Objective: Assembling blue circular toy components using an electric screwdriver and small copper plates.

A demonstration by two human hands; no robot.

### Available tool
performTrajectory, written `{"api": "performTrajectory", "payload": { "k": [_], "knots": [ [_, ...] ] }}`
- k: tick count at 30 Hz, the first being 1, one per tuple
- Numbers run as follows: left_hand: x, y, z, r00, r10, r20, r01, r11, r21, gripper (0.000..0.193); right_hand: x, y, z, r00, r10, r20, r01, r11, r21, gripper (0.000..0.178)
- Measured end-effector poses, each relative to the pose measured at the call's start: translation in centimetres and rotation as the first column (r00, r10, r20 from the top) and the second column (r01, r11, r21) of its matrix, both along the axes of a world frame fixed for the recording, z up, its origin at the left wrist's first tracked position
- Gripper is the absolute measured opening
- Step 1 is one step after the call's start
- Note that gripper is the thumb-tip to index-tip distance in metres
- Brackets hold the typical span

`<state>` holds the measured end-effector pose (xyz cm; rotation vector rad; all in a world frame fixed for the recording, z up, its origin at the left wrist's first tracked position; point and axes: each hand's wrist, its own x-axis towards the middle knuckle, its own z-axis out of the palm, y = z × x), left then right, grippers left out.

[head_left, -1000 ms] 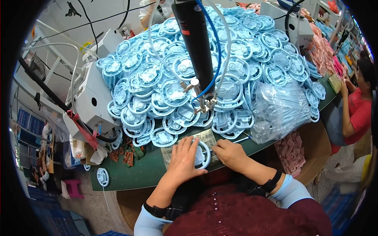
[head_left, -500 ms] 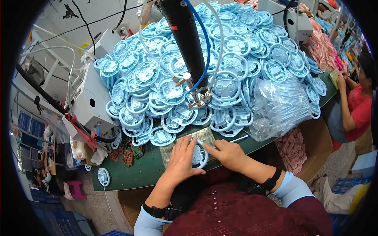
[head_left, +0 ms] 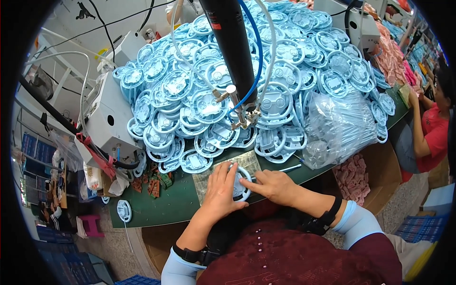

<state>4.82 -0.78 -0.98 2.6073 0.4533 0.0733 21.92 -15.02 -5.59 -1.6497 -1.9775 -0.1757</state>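
A light blue oval plastic part (head_left: 241,191), shaped like a small steering wheel, lies at the table's front edge. My left hand (head_left: 219,188) lies over its left side, fingers on top and thumb along its near edge, holding it. My right hand (head_left: 273,184) is at the part's right side, index finger against the rim, other fingers curled. Whatever those fingers hold, if anything, is hidden. Under the part is a worn tan sheet (head_left: 202,184). Just beyond my right hand lies a light blue stick (head_left: 290,167).
A big heap of similar blue parts (head_left: 209,104) covers the green table (head_left: 175,206). Above it hangs a black cylinder (head_left: 230,47) with hoses and metal fittings. At right sit a clear bag of sticks (head_left: 339,126) and a box of pink pieces (head_left: 351,180); a co-worker (head_left: 430,133) sits beyond.
My right index finger has shifted slightly down along the part's rim. My left hand stays over the part. The whole view has shifted slightly.
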Motion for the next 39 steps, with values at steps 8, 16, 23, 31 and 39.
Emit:
{"api": "performTrajectory", "payload": {
  "k": [8,16,23,31,39],
  "knots": [
    [-0.6,-0.7,-1.0,1.000,-0.008,-0.003,0.008,0.991,0.133,0.111,-0.5,0.2,0.7,0.995,0.072,-0.065,-0.080,0.987,-0.142,0.050],
    [0.1,-1.3,-1.0,0.997,0.053,-0.055,-0.039,0.971,0.234,0.107,0.8,0.4,1.5,0.978,0.053,-0.200,-0.081,0.988,-0.134,0.050],
    [-2.5,-1.1,-2.9,0.980,-0.095,0.175,0.041,0.957,0.288,0.090,7.4,7.5,13.8,0.759,-0.017,-0.651,0.273,0.916,0.293,0.066],
    [-2.4,2.5,-0.7,0.900,0.313,0.303,-0.269,0.946,-0.181,0.027,8.3,11.7,18.5,0.491,0.138,-0.860,0.059,0.980,0.191,0.044],
    [1.0,4.7,-2.5,0.925,0.235,0.300,-0.252,0.968,0.016,0.029,3.8,11.5,22.8,0.360,0.260,-0.896,-0.095,0.966,0.242,0.035]
  ]
}}
